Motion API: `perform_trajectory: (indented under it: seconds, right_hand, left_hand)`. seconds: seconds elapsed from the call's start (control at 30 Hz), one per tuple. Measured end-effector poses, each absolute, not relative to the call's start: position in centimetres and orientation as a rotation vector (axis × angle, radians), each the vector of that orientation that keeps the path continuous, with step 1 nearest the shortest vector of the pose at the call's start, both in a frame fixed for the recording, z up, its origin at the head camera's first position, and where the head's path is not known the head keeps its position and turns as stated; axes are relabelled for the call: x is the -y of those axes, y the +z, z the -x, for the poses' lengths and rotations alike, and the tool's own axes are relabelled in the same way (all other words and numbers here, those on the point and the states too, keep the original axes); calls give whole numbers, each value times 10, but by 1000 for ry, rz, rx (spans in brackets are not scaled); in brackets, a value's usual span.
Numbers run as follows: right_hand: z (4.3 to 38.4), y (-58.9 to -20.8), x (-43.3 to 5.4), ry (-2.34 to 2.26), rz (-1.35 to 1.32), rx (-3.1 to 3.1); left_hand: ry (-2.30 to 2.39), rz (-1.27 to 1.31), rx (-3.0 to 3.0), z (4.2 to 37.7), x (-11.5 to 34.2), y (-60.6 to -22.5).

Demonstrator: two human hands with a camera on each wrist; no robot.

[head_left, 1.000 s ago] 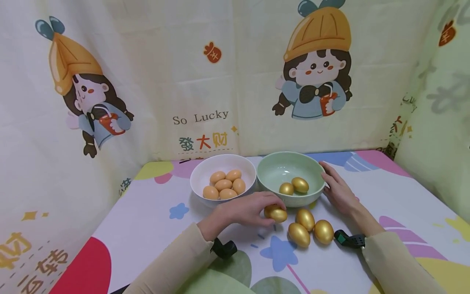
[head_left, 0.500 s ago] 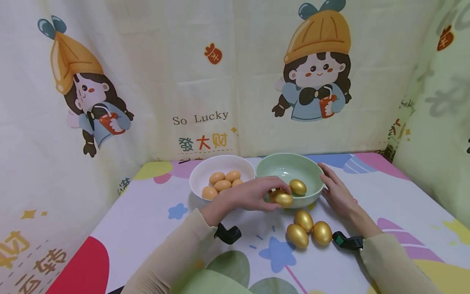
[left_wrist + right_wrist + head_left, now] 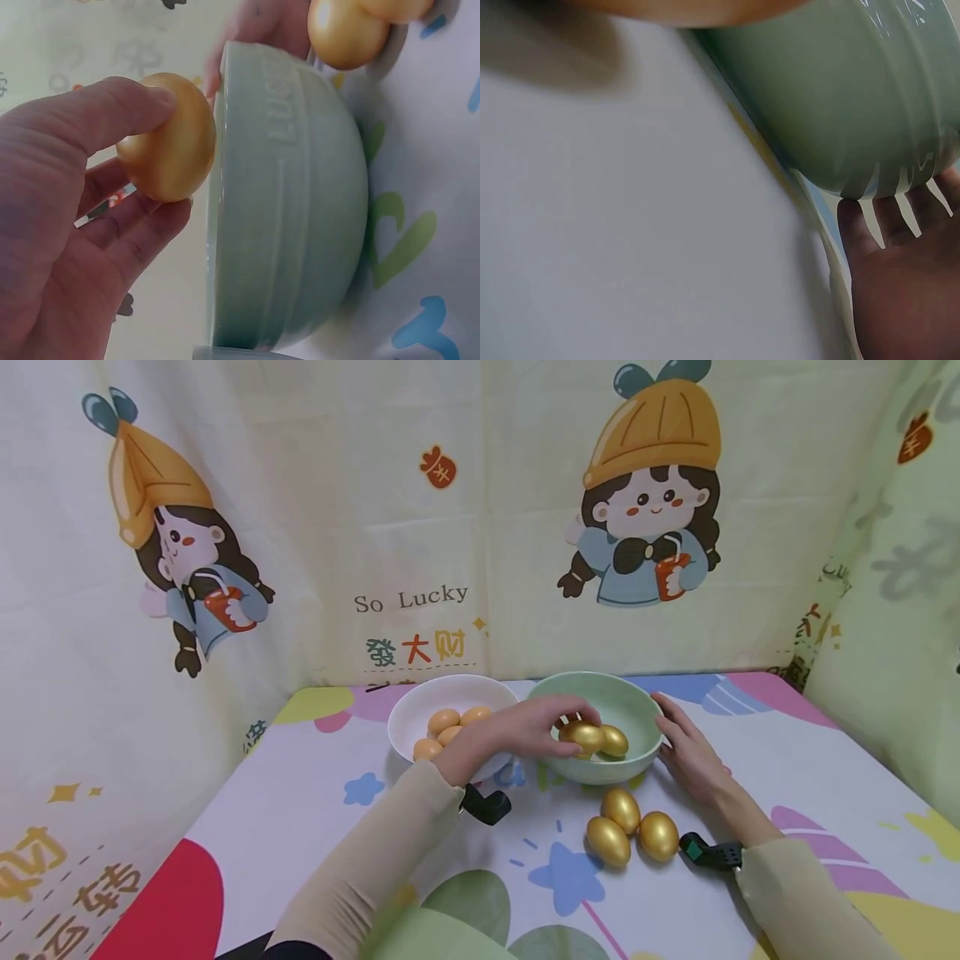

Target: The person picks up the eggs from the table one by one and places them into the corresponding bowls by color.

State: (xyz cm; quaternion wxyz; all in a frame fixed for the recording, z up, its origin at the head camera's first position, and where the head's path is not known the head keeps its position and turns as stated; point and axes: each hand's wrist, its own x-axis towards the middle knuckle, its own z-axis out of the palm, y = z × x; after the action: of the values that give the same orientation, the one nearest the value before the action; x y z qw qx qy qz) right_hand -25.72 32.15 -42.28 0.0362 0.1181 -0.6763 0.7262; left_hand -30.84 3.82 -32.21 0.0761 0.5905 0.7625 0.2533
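Note:
My left hand [image 3: 536,727] pinches a golden egg [image 3: 171,139] between thumb and fingertips, just inside the near rim of the green bowl [image 3: 600,770]. Another golden egg [image 3: 615,742] lies in that bowl, and one more is mostly hidden behind the held egg. On the bowl's right side my right hand [image 3: 693,756] rests, its fairly straight fingers touching the outer wall, as the right wrist view shows from below. Three golden eggs lie together on the table in front of the bowl: a rear one [image 3: 621,811], a left one [image 3: 608,842] and a right one [image 3: 658,837].
A white bowl [image 3: 408,714] with several brown eggs [image 3: 444,721] stands left of the green bowl, partly covered by my left forearm. The patterned tabletop [image 3: 285,827] ends at a printed curtain [image 3: 525,527] behind the bowls.
My left hand has lifted the golden egg from the table, forward and up over the near rim of the green bowl. The right hand has stayed at the bowl's side.

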Motion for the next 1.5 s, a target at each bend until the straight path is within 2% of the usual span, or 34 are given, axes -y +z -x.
perform_trajectory:
  seconds: [0.43, 1.5]
  right_hand:
    - [258, -422, -325, 2210, -347, 2101]
    - [257, -423, -321, 2205, -319, 2123]
  left_hand:
    - [651, -1673, -2284, 331, -53, -323]
    - [481, -1501, -2343, 355, -71, -341]
